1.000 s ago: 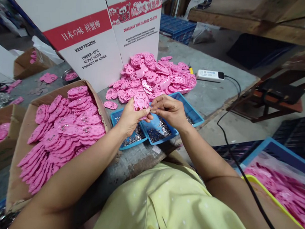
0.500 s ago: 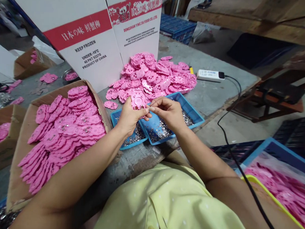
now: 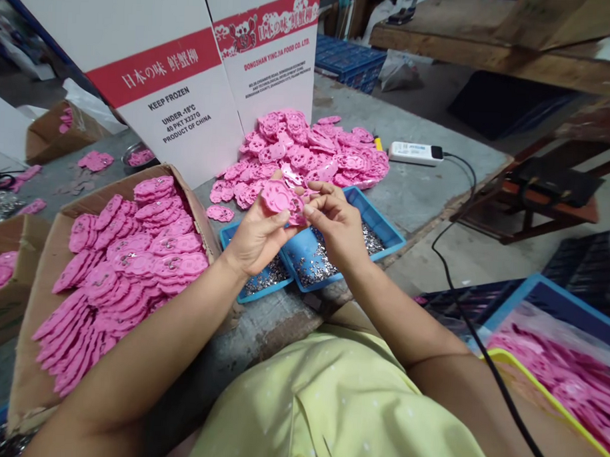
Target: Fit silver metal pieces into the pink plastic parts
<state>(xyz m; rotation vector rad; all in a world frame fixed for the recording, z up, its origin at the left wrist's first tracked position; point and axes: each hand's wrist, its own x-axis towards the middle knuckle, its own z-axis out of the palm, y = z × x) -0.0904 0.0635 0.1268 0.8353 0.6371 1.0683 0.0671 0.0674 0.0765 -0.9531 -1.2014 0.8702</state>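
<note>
My left hand point(image 3: 257, 237) grips a flat pink plastic piece point(image 3: 279, 195) with scalloped edges, thumb on its face. Closed at the lower right edge of that piece, my right hand point(image 3: 335, 219) pinches it between thumb and fingers; any small part in the pinch is hidden. Under the hands sit two blue trays point(image 3: 395, 243) holding small shiny metal bits point(image 3: 314, 262). Just behind is a heap of similar pink pieces point(image 3: 312, 145). On the left, a cardboard box point(image 3: 31, 319) holds stacked rows of pink pieces point(image 3: 144, 263), some showing shiny parts.
White printed carton panels point(image 3: 187, 151) stand behind the box. A white power strip point(image 3: 415, 153) lies at the right, its black cable point(image 3: 446, 260) running down past my right arm. At lower right, a yellow-rimmed bin point(image 3: 530, 376) holds more pink pieces. A stool point(image 3: 551, 190) stands beyond the table.
The pink piece has turned and tilted in my hands. My right fingers have shifted onto its edge, and the left fingers have loosened somewhat.
</note>
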